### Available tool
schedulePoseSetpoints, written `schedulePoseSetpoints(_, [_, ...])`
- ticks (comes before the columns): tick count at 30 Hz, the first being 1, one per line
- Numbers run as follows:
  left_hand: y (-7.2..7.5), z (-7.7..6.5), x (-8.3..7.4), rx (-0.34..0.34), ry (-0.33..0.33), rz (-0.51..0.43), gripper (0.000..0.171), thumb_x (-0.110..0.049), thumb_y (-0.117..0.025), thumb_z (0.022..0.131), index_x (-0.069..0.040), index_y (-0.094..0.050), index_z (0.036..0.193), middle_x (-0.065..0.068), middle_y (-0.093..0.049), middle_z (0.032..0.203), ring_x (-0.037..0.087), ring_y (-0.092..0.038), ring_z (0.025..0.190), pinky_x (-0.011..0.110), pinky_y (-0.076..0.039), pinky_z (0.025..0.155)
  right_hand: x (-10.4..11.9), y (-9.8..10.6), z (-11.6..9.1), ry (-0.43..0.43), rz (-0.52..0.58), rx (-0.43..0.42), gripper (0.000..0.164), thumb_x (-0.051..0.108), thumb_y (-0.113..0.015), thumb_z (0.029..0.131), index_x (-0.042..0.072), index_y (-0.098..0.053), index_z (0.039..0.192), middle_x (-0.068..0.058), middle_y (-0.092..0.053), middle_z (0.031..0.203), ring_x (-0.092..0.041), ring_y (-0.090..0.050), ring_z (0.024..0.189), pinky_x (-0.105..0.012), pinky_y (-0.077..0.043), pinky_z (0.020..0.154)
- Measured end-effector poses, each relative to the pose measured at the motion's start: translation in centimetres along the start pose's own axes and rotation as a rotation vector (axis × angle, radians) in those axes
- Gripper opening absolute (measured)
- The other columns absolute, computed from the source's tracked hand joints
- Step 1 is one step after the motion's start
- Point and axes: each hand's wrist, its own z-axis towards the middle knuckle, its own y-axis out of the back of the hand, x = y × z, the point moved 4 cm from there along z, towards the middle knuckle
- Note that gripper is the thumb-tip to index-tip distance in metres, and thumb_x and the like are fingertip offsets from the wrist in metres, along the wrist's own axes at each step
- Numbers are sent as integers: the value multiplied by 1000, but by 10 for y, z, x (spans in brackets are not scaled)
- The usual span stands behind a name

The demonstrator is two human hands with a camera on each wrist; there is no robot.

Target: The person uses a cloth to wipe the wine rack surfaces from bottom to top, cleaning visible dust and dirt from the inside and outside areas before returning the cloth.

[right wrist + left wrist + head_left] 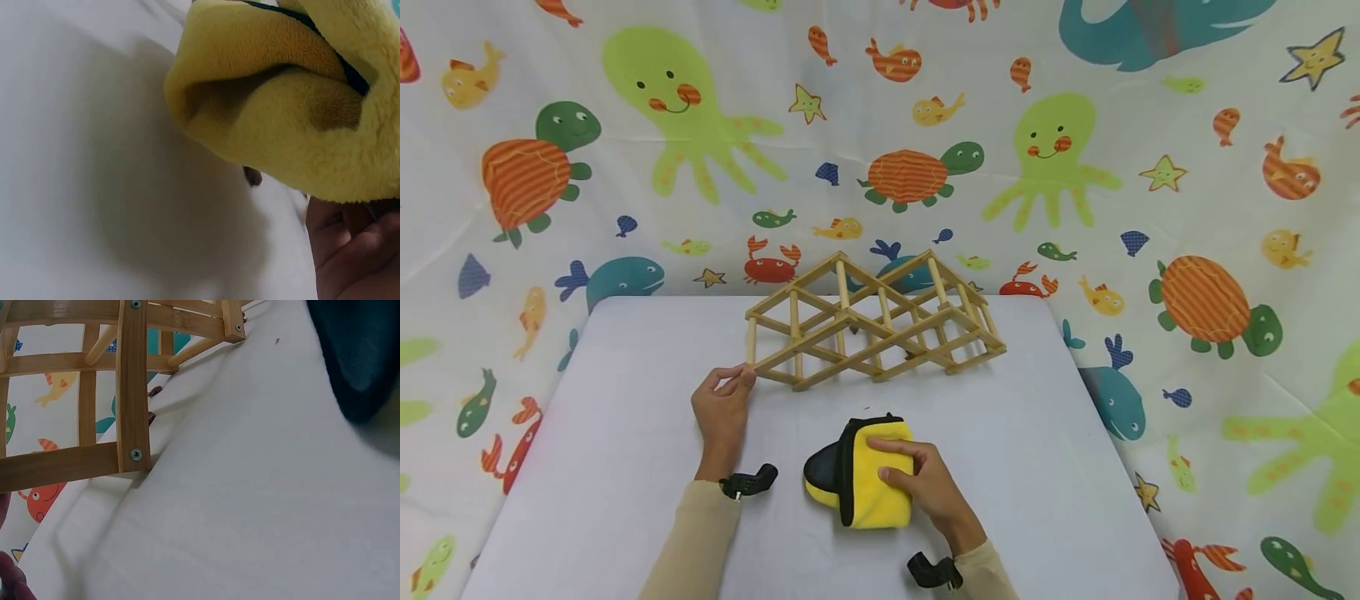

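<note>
A wooden lattice rack (847,317), made of crossed slats and round dowels, stands at the back of the white table. My left hand (724,410) pinches its lower left corner between thumb and fingers. In the left wrist view, a screwed post (133,394) of the rack is close, with only fingertips (11,572) at the left edge. My right hand (928,487) grips a folded yellow cloth (876,496) with black edging and a dark side, in front of the rack. The cloth's plush folds (281,125) fill the upper right wrist view; most fingers are hidden there.
Small dark brown bits (152,417) lie on the table near the rack, and another (252,176) shows below the cloth. A curtain (850,125) printed with sea animals hangs behind the table (625,400). Black wrist cameras (752,482) sit on both wrists.
</note>
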Motion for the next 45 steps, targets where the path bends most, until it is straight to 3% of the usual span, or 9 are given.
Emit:
schedulePoseSetpoints(4, [-1, 2, -3, 3, -2, 12, 31, -15, -82, 95, 5, -73, 116, 13, -78, 116, -8, -74, 88, 10, -55, 71, -11, 8, -7, -12, -12, -18, 42, 8, -70, 100, 14, -70, 142, -4, -64, 153, -12, -51, 146, -22, -47, 114])
schedulePoseSetpoints(10, [13, 8, 9, -47, -8, -28, 30, -19, -86, 92, -2, -76, 115, -9, -82, 103, -7, -74, 89, 10, -54, 69, -21, 20, -9, -22, -86, -63, 45, 5, -65, 101, 22, -70, 142, 1, -62, 154, -14, -48, 148, -20, -46, 113])
schedulePoseSetpoints(14, [22, 8, 12, -71, -21, -42, 31, -21, -87, 90, -4, -77, 114, -13, -82, 101, -5, -76, 91, 10, -55, 70, -22, 25, -4, 26, -231, -45, 50, 2, -61, 102, 27, -67, 146, 4, -61, 155, -17, -47, 150, -19, -42, 113])
schedulePoseSetpoints(20, [25, 5, 12, -41, 4, -50, 32, -23, -87, 90, -5, -76, 115, -14, -82, 98, -4, -76, 94, 9, -56, 75, -15, 34, 4, 108, -427, -21, 60, -6, -55, 101, 27, -62, 150, 3, -59, 157, -15, -59, 121, -20, -48, 89])
schedulePoseSetpoints(25, [25, 6, 13, -36, 53, -32, 33, -23, -86, 92, -6, -75, 118, -8, -83, 105, -5, -75, 95, 11, -56, 76, -4, 41, 19, 173, -500, -39, 66, -13, -52, 99, 26, -59, 152, 4, -58, 158, -19, -51, 145, -23, -41, 106])
schedulePoseSetpoints(29, [29, 7, 14, -56, 94, -16, 33, -23, -85, 92, -8, -76, 121, -10, -82, 107, -5, -75, 93, 14, -57, 71, -9, 43, 27, 164, -587, -104, 72, -14, -54, 98, 29, -55, 156, 1, -52, 162, -24, -47, 149, -36, -39, 117])
schedulePoseSetpoints(34, [40, 7, 16, -58, 91, -12, 35, -25, -85, 93, -9, -76, 123, -18, -81, 101, -4, -75, 92, 15, -57, 68, -18, 42, 21, 78, -736, -237, 71, -4, -63, 100, 36, -52, 157, -14, -53, 147, -23, -51, 122, -40, -47, 100])
schedulePoseSetpoints(40, [50, 7, 14, -66, 83, 10, 38, -30, -84, 92, -10, -76, 124, -19, -80, 100, 4, -75, 92, 14, -56, 68, -9, 44, 14, 99, -858, -354, 67, 2, -64, 103, 33, -49, 160, -29, -39, 163, -46, -51, 137, -63, -51, 107])
schedulePoseSetpoints(45, [53, 10, 9, -66, 81, 98, 38, -35, -81, 95, -13, -75, 126, -6, -82, 113, 11, -74, 92, 13, -55, 70, 1, 49, 12, 138, -869, -395, 61, 9, -68, 103, 27, -51, 160, -30, -34, 167, -48, -54, 134, -68, -52, 103])
